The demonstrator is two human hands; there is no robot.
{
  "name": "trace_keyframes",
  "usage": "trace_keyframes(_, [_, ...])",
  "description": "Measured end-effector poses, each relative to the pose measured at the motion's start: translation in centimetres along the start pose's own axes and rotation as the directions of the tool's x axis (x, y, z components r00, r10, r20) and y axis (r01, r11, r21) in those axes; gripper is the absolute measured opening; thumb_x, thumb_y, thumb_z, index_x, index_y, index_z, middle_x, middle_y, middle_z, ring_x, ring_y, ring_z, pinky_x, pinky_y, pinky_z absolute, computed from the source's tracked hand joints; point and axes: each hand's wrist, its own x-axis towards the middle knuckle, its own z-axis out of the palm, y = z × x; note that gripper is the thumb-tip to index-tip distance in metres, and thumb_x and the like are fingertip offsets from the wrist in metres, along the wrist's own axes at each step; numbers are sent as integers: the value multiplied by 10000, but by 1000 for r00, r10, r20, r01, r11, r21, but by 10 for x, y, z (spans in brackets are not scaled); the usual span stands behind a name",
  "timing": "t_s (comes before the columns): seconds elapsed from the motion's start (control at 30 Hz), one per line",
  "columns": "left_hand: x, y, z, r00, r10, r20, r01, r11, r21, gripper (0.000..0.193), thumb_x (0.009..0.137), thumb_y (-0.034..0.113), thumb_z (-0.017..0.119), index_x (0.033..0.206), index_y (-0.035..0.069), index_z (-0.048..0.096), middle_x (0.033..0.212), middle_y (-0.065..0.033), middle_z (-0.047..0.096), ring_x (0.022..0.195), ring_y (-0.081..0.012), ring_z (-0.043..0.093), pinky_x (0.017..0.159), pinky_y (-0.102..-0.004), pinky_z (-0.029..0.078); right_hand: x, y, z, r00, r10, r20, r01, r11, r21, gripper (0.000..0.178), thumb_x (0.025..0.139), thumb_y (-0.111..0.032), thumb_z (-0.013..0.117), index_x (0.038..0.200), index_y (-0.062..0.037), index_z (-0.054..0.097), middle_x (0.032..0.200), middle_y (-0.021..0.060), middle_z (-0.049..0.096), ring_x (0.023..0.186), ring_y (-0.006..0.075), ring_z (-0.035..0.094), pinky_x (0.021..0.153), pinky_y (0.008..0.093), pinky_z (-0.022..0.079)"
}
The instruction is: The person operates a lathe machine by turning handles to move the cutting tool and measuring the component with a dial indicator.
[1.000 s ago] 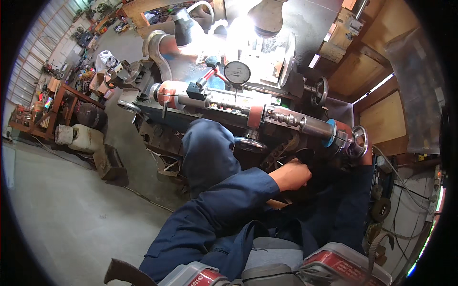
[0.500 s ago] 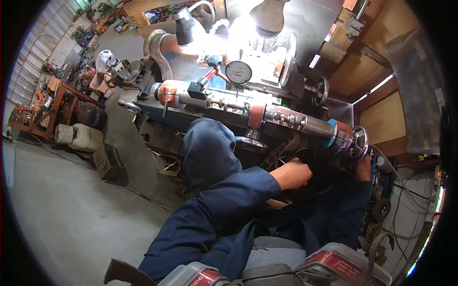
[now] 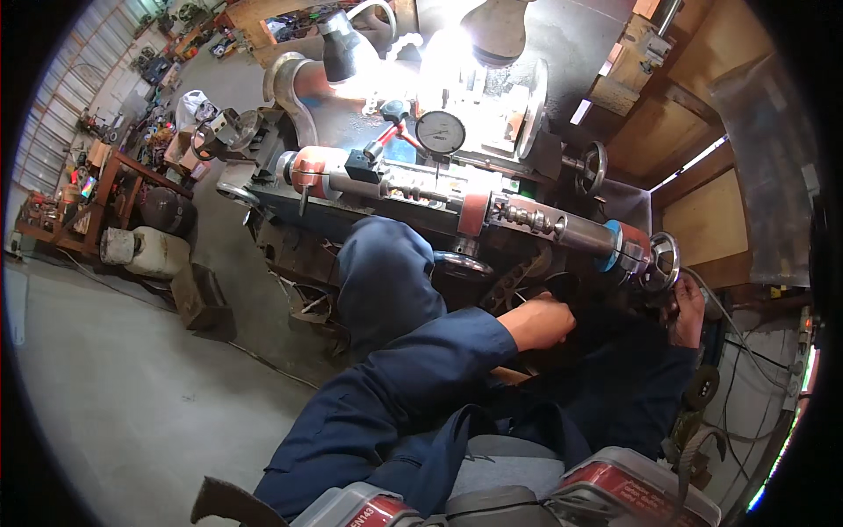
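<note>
Below the machine's shaft, my left hand (image 3: pixel 546 322) is closed in a fist; whatever it may hold is hidden. My right hand (image 3: pixel 688 309) has its fingers curled at the lower rim of a metal handwheel (image 3: pixel 660 262), at the right end of the machine. Leftward from that wheel runs a slim, lobed camshaft (image 3: pixel 522 215) across the machine, with an orange-red support (image 3: pixel 474 212) around its middle. Above it a round dial gauge (image 3: pixel 440 133) stands on a jointed red arm (image 3: pixel 383 140).
Two lamps (image 3: pixel 344 48) shine on the machine bed. A second handwheel (image 3: pixel 593 169) sits farther back, and another (image 3: pixel 463 264) is under the support, close to my raised knee (image 3: pixel 386 263). On the floor at left are a gas cylinder (image 3: pixel 145 252) and a box (image 3: pixel 200 300).
My right hand has come up and slightly right, from low beside the machine's end to the handwheel's rim. My left hand stays almost where it was.
</note>
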Motion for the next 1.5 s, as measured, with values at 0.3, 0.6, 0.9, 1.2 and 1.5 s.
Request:
trace_keyframes(0.3, [-2,21,-27,984,99,-148,-116,987,-113,102,827,135,710,874,45,702,886,-142,673,892,-346,668,798,-446,525,2,10,-16,994,-32,102,50,984,-173,188,1035,-264,584,1030,-77,600,756,-43,516,623,49,460,531,224,406])
trace_keyframes(0.6, [-18,47,-75,882,-65,-466,-277,728,-627,72,837,4,707,903,7,679,896,-125,629,863,-314,633,744,-378,507,-81,-42,101,767,-625,144,508,454,-732,303,1010,-174,552,1239,21,591,1123,166,616,1055,287,619,930,356,477])
trace_keyframes(0.9, [-58,38,-95,475,-410,-779,-327,739,-589,62,989,31,610,960,-6,650,875,-36,584,689,-78,523,634,-211,427,-61,-79,202,749,-189,635,485,809,-332,283,964,14,531,1226,-3,635,944,141,660,765,258,647,739,340,522])
trace_keyframes(1.2, [-99,-37,-111,53,-876,-480,-447,408,-796,240,1027,222,603,1144,37,502,850,-13,559,594,-47,492,465,-187,363,36,-89,269,629,-385,676,731,589,-345,159,926,-76,658,1061,-10,708,924,166,725,820,260,707,771,351,528])
trace_keyframes(1.5, [-109,-57,-129,388,-818,-424,-355,292,-888,180,989,80,634,1089,23,495,930,-35,609,624,-89,572,519,-199,425,67,-59,292,654,-106,749,550,747,-374,111,964,-71,644,1024,7,696,885,30,692,863,91,604,808,276,500])
